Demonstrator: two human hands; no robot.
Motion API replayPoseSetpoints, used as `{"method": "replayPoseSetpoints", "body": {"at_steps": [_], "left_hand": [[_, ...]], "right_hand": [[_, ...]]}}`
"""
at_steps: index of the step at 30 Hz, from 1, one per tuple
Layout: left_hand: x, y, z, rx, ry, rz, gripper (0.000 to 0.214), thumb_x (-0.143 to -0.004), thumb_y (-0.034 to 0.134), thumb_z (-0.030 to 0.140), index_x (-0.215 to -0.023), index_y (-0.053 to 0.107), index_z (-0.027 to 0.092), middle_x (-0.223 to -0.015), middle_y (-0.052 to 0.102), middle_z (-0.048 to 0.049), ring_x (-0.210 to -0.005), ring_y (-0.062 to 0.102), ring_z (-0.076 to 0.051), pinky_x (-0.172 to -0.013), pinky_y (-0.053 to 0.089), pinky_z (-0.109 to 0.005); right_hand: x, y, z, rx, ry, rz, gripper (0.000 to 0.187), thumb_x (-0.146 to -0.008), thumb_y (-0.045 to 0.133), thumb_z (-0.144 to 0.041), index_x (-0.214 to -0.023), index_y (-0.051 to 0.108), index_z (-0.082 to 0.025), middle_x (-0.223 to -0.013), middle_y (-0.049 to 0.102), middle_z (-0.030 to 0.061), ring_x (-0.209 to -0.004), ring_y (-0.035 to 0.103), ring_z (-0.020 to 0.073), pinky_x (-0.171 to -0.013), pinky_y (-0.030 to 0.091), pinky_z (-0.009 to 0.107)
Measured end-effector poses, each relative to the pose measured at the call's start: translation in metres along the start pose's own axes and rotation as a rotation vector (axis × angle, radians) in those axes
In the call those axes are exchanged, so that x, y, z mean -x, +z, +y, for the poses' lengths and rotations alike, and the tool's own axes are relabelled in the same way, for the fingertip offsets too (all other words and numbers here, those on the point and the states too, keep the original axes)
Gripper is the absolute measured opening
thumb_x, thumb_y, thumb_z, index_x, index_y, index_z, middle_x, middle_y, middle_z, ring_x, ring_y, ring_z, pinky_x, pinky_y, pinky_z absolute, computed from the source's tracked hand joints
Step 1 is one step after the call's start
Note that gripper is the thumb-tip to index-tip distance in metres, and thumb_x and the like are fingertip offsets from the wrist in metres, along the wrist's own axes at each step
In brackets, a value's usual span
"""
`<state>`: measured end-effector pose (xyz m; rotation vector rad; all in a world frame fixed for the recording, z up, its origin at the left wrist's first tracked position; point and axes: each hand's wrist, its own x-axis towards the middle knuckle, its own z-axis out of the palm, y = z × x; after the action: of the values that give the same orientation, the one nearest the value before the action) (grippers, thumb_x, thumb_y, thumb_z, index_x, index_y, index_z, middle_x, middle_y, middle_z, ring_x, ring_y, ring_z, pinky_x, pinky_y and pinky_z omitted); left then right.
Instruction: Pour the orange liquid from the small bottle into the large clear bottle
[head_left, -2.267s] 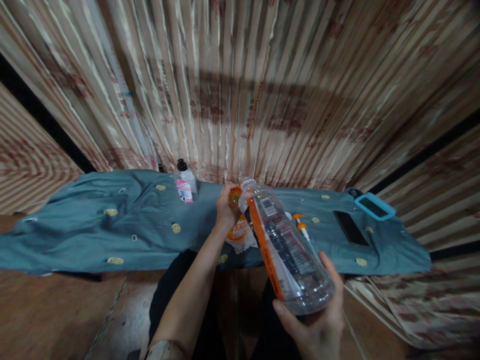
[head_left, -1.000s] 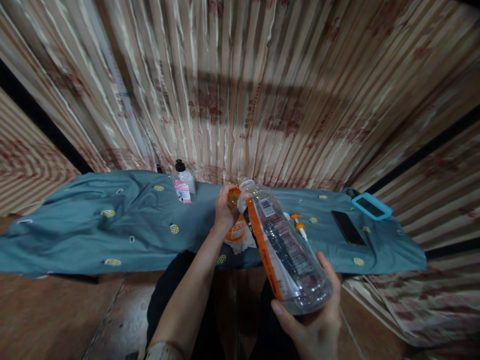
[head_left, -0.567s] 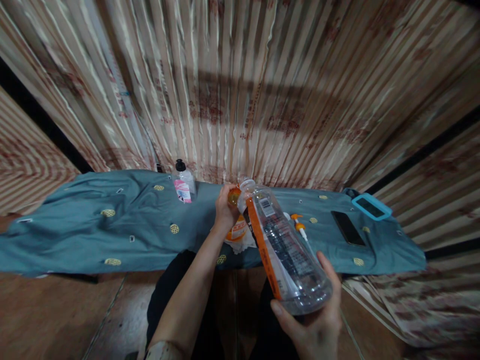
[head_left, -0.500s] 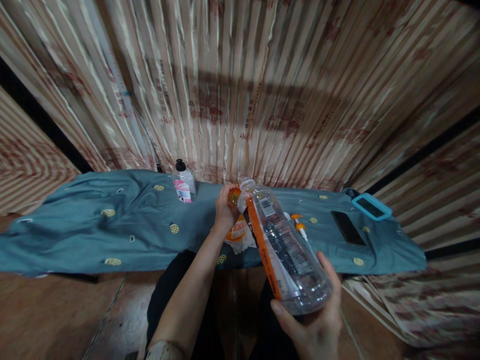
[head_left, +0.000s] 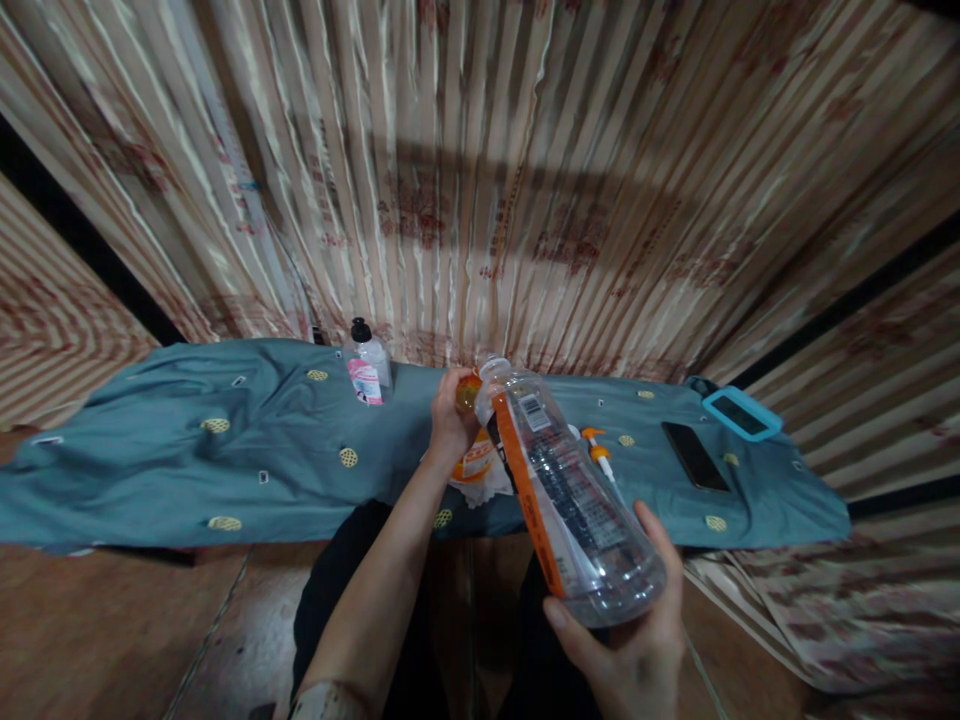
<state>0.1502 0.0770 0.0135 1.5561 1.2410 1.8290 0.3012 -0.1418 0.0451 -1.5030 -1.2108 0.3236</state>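
My right hand (head_left: 626, 640) grips the base of a large clear plastic bottle (head_left: 574, 480) with an orange and white label. This bottle slants, its neck pointing away to the upper left, and little or no liquid shows inside. By its mouth, my left hand (head_left: 450, 415) is closed around an amber bottle (head_left: 469, 393); only its rounded upper part shows clearly. Below that hand is an orange-labelled surface (head_left: 475, 462), partly hidden, with crumpled white material (head_left: 480, 490) under it. A pump top (head_left: 598, 452) with an orange head and white tube lies right of the clear bottle.
A small clear bottle (head_left: 367, 365) with a black cap and pink label stands at the back left. On the right lie a dark phone (head_left: 695, 456) and a blue-framed device (head_left: 742, 413). A teal patterned cloth (head_left: 292, 450) covers the bench; a striped curtain (head_left: 480, 180) hangs behind.
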Motion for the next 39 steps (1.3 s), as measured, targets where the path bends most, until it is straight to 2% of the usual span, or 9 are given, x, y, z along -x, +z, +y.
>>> {"method": "replayPoseSetpoints", "body": {"at_steps": [6, 11, 27, 32, 36, 39], "left_hand": [[-0.0002, 0.0013, -0.0012, 0.013, -0.013, 0.012, 0.033, -0.072, 0.077, 0.045, -0.089, 0.060, 0.022, -0.086, 0.064, -0.0009, -0.081, 0.061, -0.018, -0.076, 0.049, -0.031], [-0.0007, 0.0000, 0.0030, -0.001, 0.005, -0.003, 0.031, -0.074, 0.075, 0.045, -0.086, 0.059, 0.021, -0.084, 0.064, -0.0010, -0.080, 0.060, -0.018, -0.076, 0.048, -0.031], [-0.0001, 0.0012, 0.0023, -0.002, -0.020, 0.007, 0.032, -0.074, 0.076, 0.046, -0.087, 0.059, 0.021, -0.084, 0.063, -0.0008, -0.079, 0.059, -0.018, -0.075, 0.047, -0.031], [0.0001, 0.0006, 0.0044, 0.001, 0.007, 0.007, 0.033, -0.074, 0.075, 0.047, -0.088, 0.060, 0.021, -0.084, 0.063, -0.0013, -0.079, 0.059, -0.018, -0.076, 0.047, -0.031], [0.0004, 0.0000, 0.0041, -0.009, 0.007, 0.002, 0.031, -0.075, 0.074, 0.046, -0.089, 0.060, 0.021, -0.085, 0.063, -0.0015, -0.080, 0.060, -0.018, -0.075, 0.047, -0.031], [0.0002, 0.0003, 0.0028, -0.003, 0.006, -0.006, 0.031, -0.075, 0.074, 0.045, -0.089, 0.060, 0.022, -0.084, 0.063, -0.0014, -0.080, 0.060, -0.019, -0.076, 0.047, -0.031]], "right_hand": [[-0.0005, -0.0009, -0.0015, -0.004, 0.002, -0.002, 0.104, -0.065, 0.081, -0.059, -0.150, 0.036, -0.017, -0.148, 0.044, 0.0172, -0.126, 0.052, 0.0340, -0.095, 0.048, 0.041], [0.0002, -0.0001, -0.0042, -0.020, 0.048, -0.003, 0.108, -0.065, 0.081, -0.061, -0.151, 0.034, -0.016, -0.145, 0.046, 0.0179, -0.123, 0.054, 0.0343, -0.099, 0.044, 0.044], [0.0011, -0.0001, -0.0014, -0.010, 0.028, -0.015, 0.109, -0.065, 0.081, -0.061, -0.152, 0.032, -0.018, -0.147, 0.045, 0.0180, -0.125, 0.052, 0.0352, -0.098, 0.046, 0.045], [0.0008, 0.0009, -0.0017, -0.010, 0.008, 0.007, 0.108, -0.064, 0.081, -0.062, -0.150, 0.035, -0.016, -0.149, 0.043, 0.0189, -0.128, 0.049, 0.0358, -0.096, 0.046, 0.043], [0.0011, 0.0006, -0.0023, -0.007, 0.031, 0.000, 0.107, -0.064, 0.081, -0.061, -0.150, 0.035, -0.017, -0.146, 0.045, 0.0182, -0.125, 0.052, 0.0349, -0.094, 0.047, 0.042], [0.0017, 0.0003, -0.0026, -0.011, 0.058, -0.011, 0.109, -0.064, 0.081, -0.061, -0.151, 0.033, -0.017, -0.144, 0.047, 0.0190, -0.121, 0.054, 0.0352, -0.095, 0.046, 0.046]]}}
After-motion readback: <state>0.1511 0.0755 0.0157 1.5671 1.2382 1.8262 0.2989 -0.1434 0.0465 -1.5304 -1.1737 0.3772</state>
